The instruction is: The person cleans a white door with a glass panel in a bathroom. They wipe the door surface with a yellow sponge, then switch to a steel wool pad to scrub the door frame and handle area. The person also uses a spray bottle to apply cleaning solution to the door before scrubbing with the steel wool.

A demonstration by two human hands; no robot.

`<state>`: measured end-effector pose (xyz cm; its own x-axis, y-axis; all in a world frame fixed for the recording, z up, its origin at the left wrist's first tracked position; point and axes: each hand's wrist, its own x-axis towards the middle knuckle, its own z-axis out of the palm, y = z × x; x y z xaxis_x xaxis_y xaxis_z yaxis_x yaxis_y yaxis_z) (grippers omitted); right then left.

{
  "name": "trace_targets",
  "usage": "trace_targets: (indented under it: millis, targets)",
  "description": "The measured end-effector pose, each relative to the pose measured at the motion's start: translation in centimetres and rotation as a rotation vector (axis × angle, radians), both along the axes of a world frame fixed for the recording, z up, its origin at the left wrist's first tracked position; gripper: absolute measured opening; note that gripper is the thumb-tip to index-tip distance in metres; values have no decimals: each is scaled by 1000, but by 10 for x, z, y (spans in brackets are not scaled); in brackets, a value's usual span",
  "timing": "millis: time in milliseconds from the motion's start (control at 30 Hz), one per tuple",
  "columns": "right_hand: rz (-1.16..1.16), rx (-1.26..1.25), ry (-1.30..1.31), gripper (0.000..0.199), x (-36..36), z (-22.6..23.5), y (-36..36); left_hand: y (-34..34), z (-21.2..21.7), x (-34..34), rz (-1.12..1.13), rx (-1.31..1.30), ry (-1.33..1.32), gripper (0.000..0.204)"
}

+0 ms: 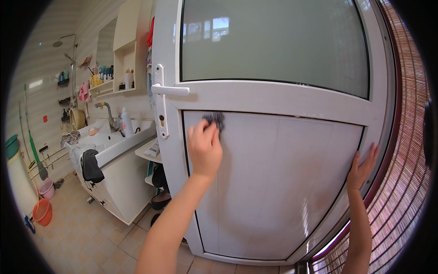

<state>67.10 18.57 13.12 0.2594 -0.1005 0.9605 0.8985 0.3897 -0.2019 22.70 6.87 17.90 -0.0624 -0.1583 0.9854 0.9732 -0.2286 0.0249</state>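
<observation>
My left hand (pixel 204 148) is closed around a dark grey, fuzzy-looking scrubber (pixel 214 119), held against the upper left corner of the white door's lower panel (pixel 273 182). The scrubber's edges are blurred, and my fingers hide part of it. Up and to the left of that hand is the white door handle (pixel 173 90) on its long plate. My right hand (pixel 362 169) lies with outstretched fingers on the door's right frame, holding nothing. A frosted glass pane (pixel 273 45) fills the upper part of the door.
Left of the door stands a white washbasin cabinet (pixel 123 182) with a tap (pixel 108 114) and a dark cloth (pixel 92 166) over its edge. An orange bucket (pixel 42 212) sits on the tiled floor at far left. A woven blind (pixel 401 192) hangs at right.
</observation>
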Motion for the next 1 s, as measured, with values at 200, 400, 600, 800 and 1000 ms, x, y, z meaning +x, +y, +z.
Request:
trace_targets:
  millis: [200,400,600,800,1000]
  targets:
    - [11,5,1,58,-2,1,-1,-7,-44,-7,62,-42,34,17]
    - [17,-10,8,59,-4,2,-1,-15,-48,-5,32,-94,70,18]
    - [-19,-9,1,59,3,-1,0,0,-5,0,56,-22,18,16]
    - [4,9,8,58,-5,3,0,-26,-141,-12,49,-202,49,16]
    - [-3,5,-4,58,-1,0,1,-13,-33,-25,41,-33,-104,16]
